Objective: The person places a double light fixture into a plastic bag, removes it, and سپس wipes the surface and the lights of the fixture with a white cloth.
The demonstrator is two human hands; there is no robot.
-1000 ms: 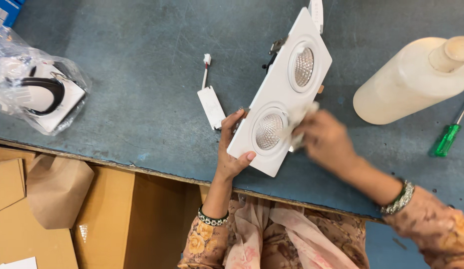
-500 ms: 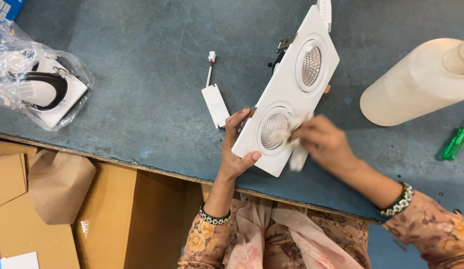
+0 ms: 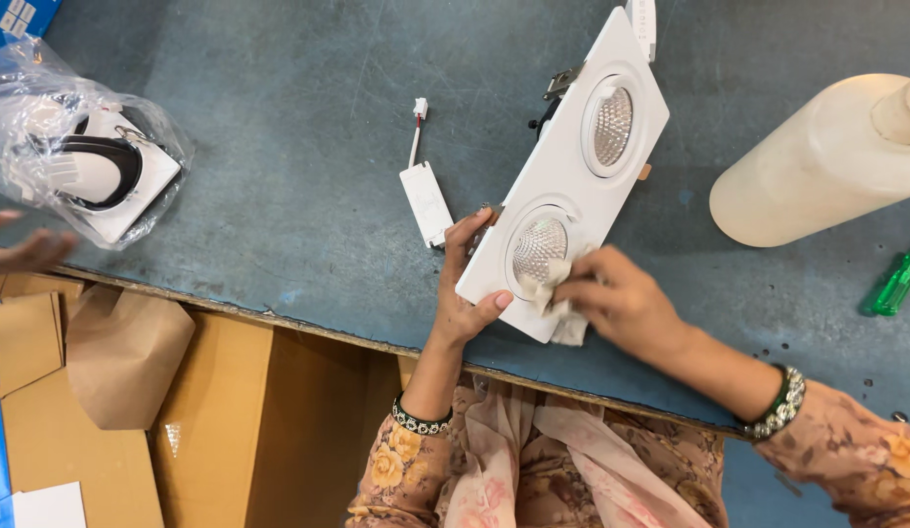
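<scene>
A white twin-lamp downlight fixture (image 3: 572, 176) lies tilted on the blue-grey table (image 3: 279, 147). My left hand (image 3: 466, 284) grips its near corner, thumb on the white face. My right hand (image 3: 626, 301) presses a small white cloth (image 3: 557, 293) against the lower round lamp (image 3: 538, 249). The upper lamp (image 3: 612, 125) is uncovered. A white driver box with a wire (image 3: 424, 200) lies just left of the fixture.
A pale plastic bottle (image 3: 826, 161) lies on its side at the right, with a green screwdriver (image 3: 898, 282) near it. A bagged white fixture (image 3: 83, 161) sits at the left. Another person's fingers (image 3: 24, 249) show at the left edge. Cardboard boxes (image 3: 112, 391) stand below the table.
My right hand with the cloth has moved left and down over the lower lamp. Another person's fingers have come in at the left edge.
</scene>
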